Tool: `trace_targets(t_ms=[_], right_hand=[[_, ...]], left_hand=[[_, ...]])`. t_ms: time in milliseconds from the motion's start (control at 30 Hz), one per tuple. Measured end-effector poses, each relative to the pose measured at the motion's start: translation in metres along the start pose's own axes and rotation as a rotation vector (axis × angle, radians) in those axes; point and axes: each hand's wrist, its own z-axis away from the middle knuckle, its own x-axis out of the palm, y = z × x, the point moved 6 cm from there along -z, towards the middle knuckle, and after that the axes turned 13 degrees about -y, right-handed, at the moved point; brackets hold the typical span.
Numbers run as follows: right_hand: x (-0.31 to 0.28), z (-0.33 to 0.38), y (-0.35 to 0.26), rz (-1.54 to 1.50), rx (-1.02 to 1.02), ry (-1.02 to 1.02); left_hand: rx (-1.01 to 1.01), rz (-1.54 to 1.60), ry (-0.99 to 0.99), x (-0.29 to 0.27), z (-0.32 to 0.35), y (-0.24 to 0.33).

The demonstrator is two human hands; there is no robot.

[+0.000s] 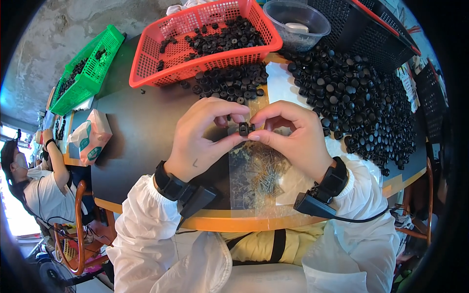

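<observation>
Small black part (244,128) pinched between the fingertips of my left hand (202,139) and right hand (293,136), above the clear bag of screws (259,171) near the worktop's (141,132) front edge; red basket (195,41) at far edge

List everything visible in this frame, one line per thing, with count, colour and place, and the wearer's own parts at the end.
small part: one, black, pinched between both hands above the table
red basket: one, red, far centre, holding black caps
loose caps: many, black, heaped on the table at right
smaller pile of caps: many, black, in front of the red basket
green basket: one, green, far left
clear tub: one, see-through, far centre-right
black crate: one, black, far right
clear bag of small metal pieces: one, under the hands
tissue pack: one, white and teal, table's left edge
co-worker: one person, seated far left
table: one, dark top
left hand: fingers on the part
right hand: fingers on the part
</observation>
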Motion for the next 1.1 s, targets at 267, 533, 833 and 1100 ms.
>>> trace_targets(t_ms=[267,533,833,1100], right_hand=[[0.002,0.0,-0.002,-0.023,-0.014,0.037],[-0.002,0.004,-0.017,0.137,-0.144,0.06],[0.0,0.001,-0.012,0.125,-0.087,-0.008],[0.009,-0.001,0.009,-0.097,0.106,-0.295]], left_hand=[[-0.021,0.021,0.05,0.002,0.002,-0.001],[-0.061,0.131,0.084,0.005,0.005,0.001],[0.003,0.005,0.09,0.004,0.003,0.01],[0.179,-0.22,-0.038,0.005,0.002,0.02]])
